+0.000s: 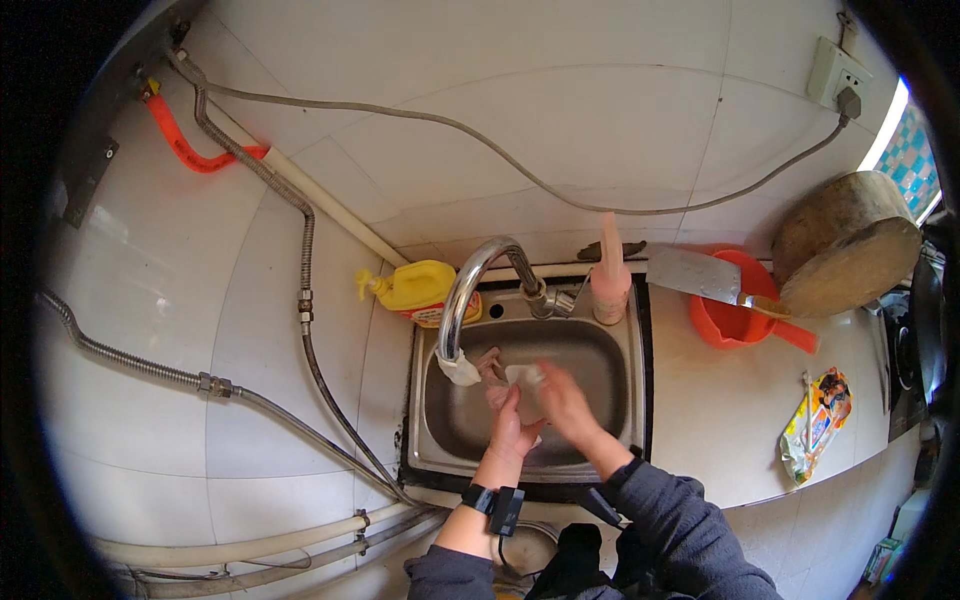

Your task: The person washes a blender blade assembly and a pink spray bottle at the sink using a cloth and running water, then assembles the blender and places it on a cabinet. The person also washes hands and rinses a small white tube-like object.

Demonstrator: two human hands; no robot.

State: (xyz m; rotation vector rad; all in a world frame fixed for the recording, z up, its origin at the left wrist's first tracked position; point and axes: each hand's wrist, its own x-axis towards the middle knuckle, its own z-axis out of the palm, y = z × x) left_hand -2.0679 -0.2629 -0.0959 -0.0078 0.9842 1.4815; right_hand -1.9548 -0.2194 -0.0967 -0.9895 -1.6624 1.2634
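Observation:
Over the stainless steel sink [611, 352], my left hand [514, 435] grips a pale, thin-looking item [528, 406] between its raised thumb and fingers; its exact kind is unclear. My right hand [566, 401] is blurred and lies against the item's right side. A whitish patch shows by its fingertips, too smeared to name. Crumpled pinkish cloth or film [491, 375] lies in the basin, left of the item. The curved chrome faucet [480, 274] arches above, with white material [459, 370] wrapped around its spout.
A yellow pump bottle [420, 289] and a pink pump bottle [611, 289] stand on the sink's back corners. On the right counter, a cleaver [694, 274] rests across a red plastic ladle [727, 322]. A thick wooden chopping block [844, 240] and a colourful packet [817, 427] are there too.

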